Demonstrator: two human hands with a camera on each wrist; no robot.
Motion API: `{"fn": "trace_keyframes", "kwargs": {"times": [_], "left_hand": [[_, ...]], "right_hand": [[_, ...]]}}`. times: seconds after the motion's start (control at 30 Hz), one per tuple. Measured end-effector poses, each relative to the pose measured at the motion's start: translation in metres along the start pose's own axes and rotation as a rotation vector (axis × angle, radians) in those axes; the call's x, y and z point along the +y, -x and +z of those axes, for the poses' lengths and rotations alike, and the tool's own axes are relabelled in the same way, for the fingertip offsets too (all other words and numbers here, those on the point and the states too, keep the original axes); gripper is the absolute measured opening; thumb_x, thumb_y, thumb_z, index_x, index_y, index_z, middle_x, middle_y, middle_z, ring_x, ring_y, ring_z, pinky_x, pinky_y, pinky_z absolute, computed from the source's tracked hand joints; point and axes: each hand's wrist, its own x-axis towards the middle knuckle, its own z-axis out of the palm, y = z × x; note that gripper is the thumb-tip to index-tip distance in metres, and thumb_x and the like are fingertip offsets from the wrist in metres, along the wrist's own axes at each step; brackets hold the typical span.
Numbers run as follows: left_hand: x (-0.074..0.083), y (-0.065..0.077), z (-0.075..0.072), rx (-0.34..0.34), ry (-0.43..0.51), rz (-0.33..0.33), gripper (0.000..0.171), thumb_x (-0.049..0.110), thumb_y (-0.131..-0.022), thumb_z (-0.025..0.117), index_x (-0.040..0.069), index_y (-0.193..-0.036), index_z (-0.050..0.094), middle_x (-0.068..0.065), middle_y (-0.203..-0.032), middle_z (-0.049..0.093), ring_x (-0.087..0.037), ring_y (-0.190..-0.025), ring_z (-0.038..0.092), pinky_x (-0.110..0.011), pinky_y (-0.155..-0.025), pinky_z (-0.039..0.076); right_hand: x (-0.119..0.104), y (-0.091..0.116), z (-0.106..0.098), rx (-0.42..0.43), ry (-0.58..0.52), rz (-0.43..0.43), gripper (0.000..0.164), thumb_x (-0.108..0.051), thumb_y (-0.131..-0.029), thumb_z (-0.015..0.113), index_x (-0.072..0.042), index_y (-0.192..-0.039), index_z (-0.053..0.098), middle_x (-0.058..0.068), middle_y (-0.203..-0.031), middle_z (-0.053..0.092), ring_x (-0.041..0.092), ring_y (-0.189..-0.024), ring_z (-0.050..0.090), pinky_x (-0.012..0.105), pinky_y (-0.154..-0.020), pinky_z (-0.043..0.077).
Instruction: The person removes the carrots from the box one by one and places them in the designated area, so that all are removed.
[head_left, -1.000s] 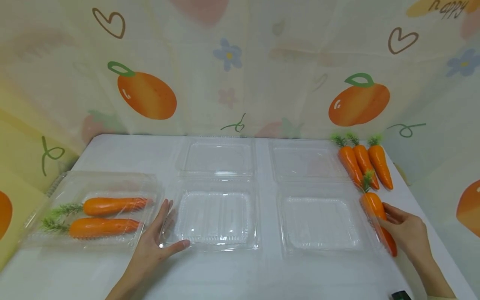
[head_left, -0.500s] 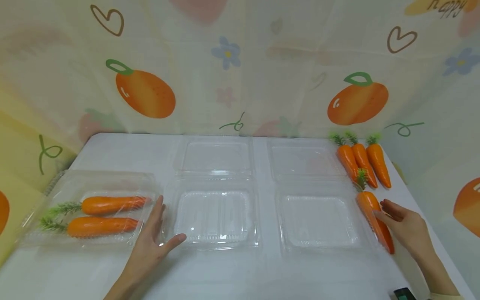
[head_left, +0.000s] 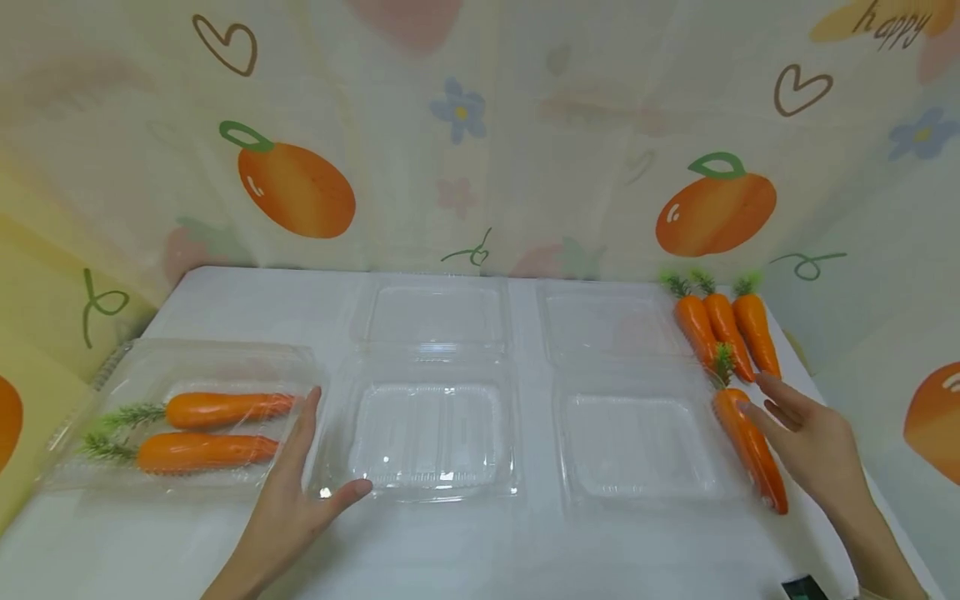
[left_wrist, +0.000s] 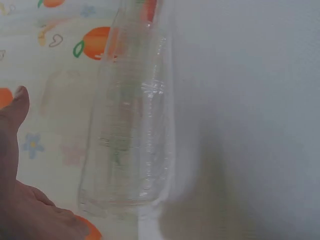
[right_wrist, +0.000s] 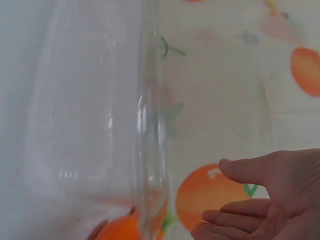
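My left hand (head_left: 296,492) is spread, holding nothing, between the closed clear clamshell box (head_left: 225,358) with two carrots (head_left: 217,452) inside and an open clear clamshell box (head_left: 427,433) in the middle. In the left wrist view, its thumb and fingers (left_wrist: 20,105) stand apart. At the right, a carrot (head_left: 752,450) lies along the edge of another open clamshell box (head_left: 637,442). Over that carrot's upper part is the thumb of my right hand (head_left: 813,446); whether they touch I cannot tell. The right wrist view shows this hand's fingers (right_wrist: 240,207) loosely extended, gripping nothing.
Three more carrots (head_left: 723,329) lie at the back right corner of the white table (head_left: 465,550). Both open boxes have their lids laid back toward the printed cloth (head_left: 510,142). A small dark object (head_left: 802,587) sits at the front right edge.
My right hand has come off the lower part of the nearest carrot and shifted up toward the other carrots, fingers straighter. The left hand has drifted slightly left.
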Motion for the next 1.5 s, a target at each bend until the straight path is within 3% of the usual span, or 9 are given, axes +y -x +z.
{"fn": "trace_keyframes", "kwargs": {"times": [0.27, 0.47, 0.6, 0.77, 0.87, 0.97, 1.03, 1.2, 1.5], "left_hand": [[0.011, 0.003, -0.011, -0.029, 0.003, 0.098, 0.118, 0.021, -0.074, 0.086, 0.036, -0.158, 0.004, -0.004, -0.165, 0.006, -0.034, -0.149, 0.007, -0.073, -0.108, 0.015], [0.012, 0.003, -0.019, -0.041, -0.002, 0.176, 0.118, 0.016, -0.070, 0.088, 0.029, -0.159, 0.011, 0.007, -0.164, 0.012, -0.006, -0.147, 0.012, -0.036, -0.121, 0.015], [0.011, 0.001, -0.024, -0.051, 0.026, 0.242, 0.118, 0.012, -0.066, 0.089, 0.026, -0.158, 0.017, 0.006, -0.163, 0.019, -0.006, -0.146, 0.018, -0.012, -0.111, 0.017], [0.007, -0.002, -0.032, -0.076, 0.048, 0.318, 0.122, 0.010, -0.061, 0.091, 0.020, -0.158, 0.019, 0.000, -0.163, 0.021, -0.010, -0.147, 0.019, -0.005, -0.108, 0.019], [0.008, -0.003, -0.039, -0.093, 0.060, 0.352, 0.125, 0.010, -0.058, 0.092, 0.017, -0.158, 0.018, -0.004, -0.163, 0.020, -0.009, -0.146, 0.021, -0.030, -0.115, 0.031], [0.010, -0.004, -0.047, -0.113, 0.065, 0.378, 0.127, 0.011, -0.056, 0.093, 0.014, -0.158, 0.017, -0.007, -0.163, 0.018, -0.008, -0.144, 0.026, -0.070, -0.097, 0.039], [0.010, -0.004, -0.051, -0.121, 0.049, 0.383, 0.129, 0.012, -0.055, 0.093, 0.013, -0.158, 0.016, -0.006, -0.163, 0.017, -0.008, -0.141, 0.029, -0.068, -0.090, 0.045], [0.008, -0.007, -0.057, -0.138, 0.028, 0.403, 0.129, 0.015, -0.055, 0.093, 0.011, -0.158, 0.017, -0.008, -0.163, 0.018, -0.009, -0.139, 0.032, -0.012, -0.094, 0.040], [0.002, -0.008, -0.072, -0.201, 0.107, 0.330, 0.125, 0.005, -0.061, 0.089, 0.015, -0.159, 0.012, -0.006, -0.164, 0.013, -0.007, -0.145, 0.023, -0.008, -0.101, 0.031]], "right_hand": [[-0.038, 0.012, 0.006, 0.056, -0.043, -0.179, 0.062, -0.036, -0.094, 0.065, -0.002, -0.143, 0.048, 0.021, -0.138, 0.054, 0.046, -0.116, 0.055, 0.001, -0.082, 0.040], [-0.069, 0.014, 0.011, 0.019, -0.084, -0.244, 0.063, -0.036, -0.093, 0.067, -0.007, -0.146, 0.047, 0.016, -0.141, 0.053, 0.043, -0.119, 0.056, 0.006, -0.083, 0.046], [-0.091, 0.010, 0.016, -0.010, -0.101, -0.320, 0.063, -0.032, -0.094, 0.067, -0.002, -0.145, 0.046, 0.019, -0.143, 0.051, 0.045, -0.120, 0.055, 0.022, -0.087, 0.049], [-0.115, 0.006, 0.026, -0.061, -0.108, -0.351, 0.066, -0.034, -0.095, 0.065, -0.003, -0.148, 0.042, 0.018, -0.148, 0.045, 0.043, -0.124, 0.053, 0.046, -0.091, 0.048], [-0.126, 0.006, 0.033, -0.082, -0.117, -0.364, 0.068, -0.035, -0.095, 0.065, -0.005, -0.150, 0.040, 0.016, -0.150, 0.043, 0.041, -0.127, 0.051, 0.050, -0.094, 0.048], [-0.138, 0.006, 0.039, -0.105, -0.128, -0.369, 0.070, -0.037, -0.095, 0.065, -0.007, -0.151, 0.037, 0.016, -0.152, 0.040, 0.040, -0.129, 0.050, 0.051, -0.097, 0.047], [-0.147, 0.006, 0.045, -0.122, -0.144, -0.370, 0.071, -0.037, -0.095, 0.064, -0.007, -0.152, 0.036, 0.016, -0.153, 0.039, 0.039, -0.130, 0.048, 0.050, -0.099, 0.046], [-0.164, 0.004, 0.060, -0.161, -0.192, -0.391, 0.071, -0.035, -0.095, 0.064, -0.005, -0.152, 0.035, 0.016, -0.154, 0.037, 0.038, -0.133, 0.046, 0.050, -0.103, 0.043], [-0.191, 0.006, 0.084, -0.178, -0.369, -0.479, 0.065, -0.028, -0.095, 0.066, -0.006, -0.150, 0.039, 0.007, -0.153, 0.040, 0.029, -0.135, 0.046, 0.041, -0.110, 0.038]]}}
